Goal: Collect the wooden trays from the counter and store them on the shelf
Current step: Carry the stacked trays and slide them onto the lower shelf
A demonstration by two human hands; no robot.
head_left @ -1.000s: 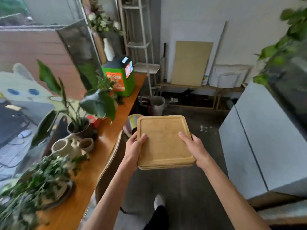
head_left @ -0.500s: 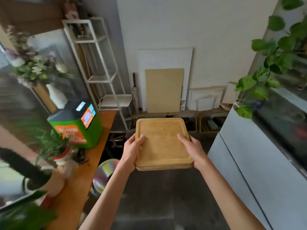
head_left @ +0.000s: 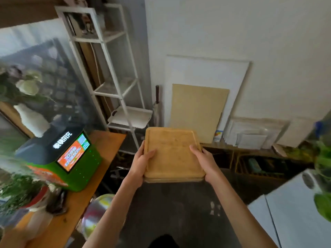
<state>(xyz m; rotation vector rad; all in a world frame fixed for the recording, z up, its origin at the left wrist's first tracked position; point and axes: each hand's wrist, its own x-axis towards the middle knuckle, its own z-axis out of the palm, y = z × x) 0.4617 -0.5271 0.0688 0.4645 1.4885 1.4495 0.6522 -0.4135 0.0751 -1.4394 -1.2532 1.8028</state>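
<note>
Stack of wooden trays (head_left: 172,154), centre frame, gripped at its side edges by left hand (head_left: 141,162) and right hand (head_left: 206,162); white shelf unit (head_left: 114,81), upper left, now nearer than a second ago — carry stage, storing pending.

Both my arms reach forward, bare to the elbows. My left hand (head_left: 141,162) clamps the left edge of the stacked wooden trays (head_left: 172,154), thumb on top; my right hand (head_left: 206,162) grips the right edge likewise.
</note>
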